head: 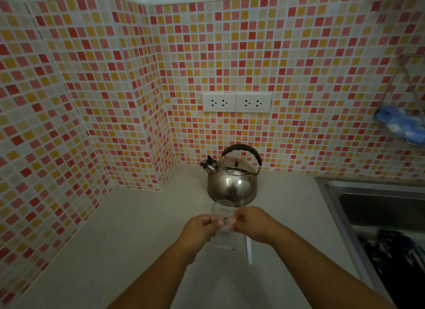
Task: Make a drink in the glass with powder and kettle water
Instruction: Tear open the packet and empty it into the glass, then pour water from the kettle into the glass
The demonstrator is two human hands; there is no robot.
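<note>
A clear glass [221, 241] stands upright on the pale counter [138, 239], just in front of a steel kettle [232, 184] with a black handle and a whistle spout. My left hand [201, 226] and my right hand [251, 223] meet above the glass. Both pinch a small clear packet [226, 223] between thumbs and fingers; what it holds is too small to tell. A white stick-like utensil [249, 251] lies on the counter to the right of the glass, partly under my right wrist.
A steel sink [368, 207] is set into the counter at the right, with dark items [395, 262] in it. Tiled walls close the corner behind and to the left. Two wall sockets [236, 102] sit above the kettle. A blue cloth [400, 122] hangs on a rack.
</note>
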